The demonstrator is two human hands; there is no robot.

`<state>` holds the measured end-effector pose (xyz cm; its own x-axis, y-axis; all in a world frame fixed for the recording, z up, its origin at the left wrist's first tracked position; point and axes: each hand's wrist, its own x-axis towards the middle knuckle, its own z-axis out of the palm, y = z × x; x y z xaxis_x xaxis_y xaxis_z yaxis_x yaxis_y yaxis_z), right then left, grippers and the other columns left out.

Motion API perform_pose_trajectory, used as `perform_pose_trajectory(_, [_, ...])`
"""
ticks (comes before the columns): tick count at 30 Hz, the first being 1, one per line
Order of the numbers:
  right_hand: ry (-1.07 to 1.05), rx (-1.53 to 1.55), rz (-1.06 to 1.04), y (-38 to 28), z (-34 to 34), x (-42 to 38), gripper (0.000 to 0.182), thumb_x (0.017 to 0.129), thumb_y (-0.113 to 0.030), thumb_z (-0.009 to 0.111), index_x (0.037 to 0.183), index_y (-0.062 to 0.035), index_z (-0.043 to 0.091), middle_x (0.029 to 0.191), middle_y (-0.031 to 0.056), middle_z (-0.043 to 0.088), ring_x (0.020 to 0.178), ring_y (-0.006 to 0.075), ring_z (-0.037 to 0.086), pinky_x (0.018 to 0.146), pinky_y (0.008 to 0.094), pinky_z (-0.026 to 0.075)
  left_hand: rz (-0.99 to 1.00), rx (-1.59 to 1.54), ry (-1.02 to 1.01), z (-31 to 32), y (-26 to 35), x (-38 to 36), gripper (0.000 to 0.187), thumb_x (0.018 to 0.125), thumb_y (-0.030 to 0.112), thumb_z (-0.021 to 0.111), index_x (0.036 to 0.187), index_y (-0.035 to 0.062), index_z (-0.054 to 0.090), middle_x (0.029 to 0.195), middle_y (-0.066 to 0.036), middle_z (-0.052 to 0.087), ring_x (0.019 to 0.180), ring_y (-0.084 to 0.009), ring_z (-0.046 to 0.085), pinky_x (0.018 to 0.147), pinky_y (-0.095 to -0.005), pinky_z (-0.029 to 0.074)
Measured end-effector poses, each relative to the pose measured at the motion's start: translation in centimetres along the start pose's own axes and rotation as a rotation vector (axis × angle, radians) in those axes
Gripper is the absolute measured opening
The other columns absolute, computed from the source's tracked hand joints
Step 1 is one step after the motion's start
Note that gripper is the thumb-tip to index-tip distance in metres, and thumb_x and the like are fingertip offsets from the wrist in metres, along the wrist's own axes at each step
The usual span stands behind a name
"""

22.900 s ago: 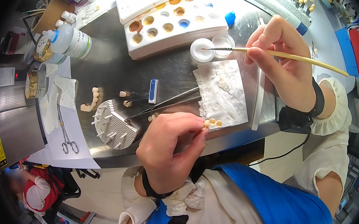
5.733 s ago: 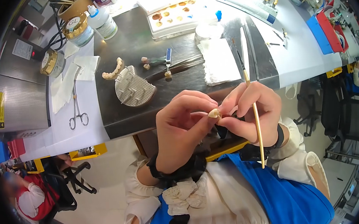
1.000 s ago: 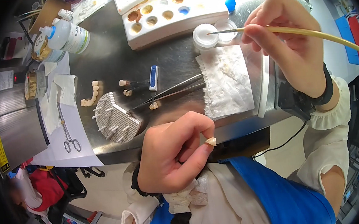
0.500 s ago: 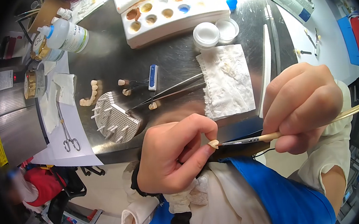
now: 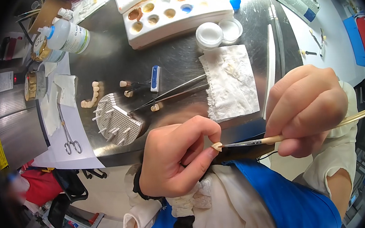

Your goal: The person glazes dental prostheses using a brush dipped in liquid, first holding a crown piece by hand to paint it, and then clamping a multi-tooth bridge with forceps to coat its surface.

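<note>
Between thumb and index finger, my left hand pinches a small cream dental crown in front of the bench's near edge. My right hand is closed round a fine paintbrush with a pale handle. The brush lies nearly level, its tip at the crown and seeming to touch it. Beyond the hands, a folded white tissue lies on the metal surface, with the tweezers reaching out from its left side. A honeycomb firing tray with white pegs stands left of my left hand.
A white palette with coloured wells is at the back, beside an opened white jar. A tooth bridge and blue-labelled shade tabs lie mid-bench. Bottles and scissor-handled forceps are left; more brushes lie right.
My right hand and the paintbrush have shifted very slightly left, bringing the brush tip closer against the crown. My left hand stays in place. The red-clad person at lower left has moved a little.
</note>
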<state>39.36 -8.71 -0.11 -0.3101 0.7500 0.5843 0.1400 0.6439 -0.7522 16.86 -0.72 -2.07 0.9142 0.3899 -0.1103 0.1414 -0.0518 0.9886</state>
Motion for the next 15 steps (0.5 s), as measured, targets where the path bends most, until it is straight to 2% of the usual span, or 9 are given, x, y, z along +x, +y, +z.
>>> perform_pose_trajectory(15, [-0.026, 0.001, -0.009, -0.19, -0.28, -0.11, 0.021, 0.076, -0.007, 0.071, 0.077, -0.0012, 0.051, 0.062, 0.0108, 0.061, 0.042, 0.0146, 0.055, 0.036, 0.0221, 0.045, -0.005, 0.012, -0.002, 0.00, 0.13, 0.04, 0.015, 0.072, -0.001, 0.059, 0.085, 0.0054, 0.056, 0.052, 0.003, 0.035, 0.043, -0.0077, 0.033, 0.044, -0.0234, 0.023])
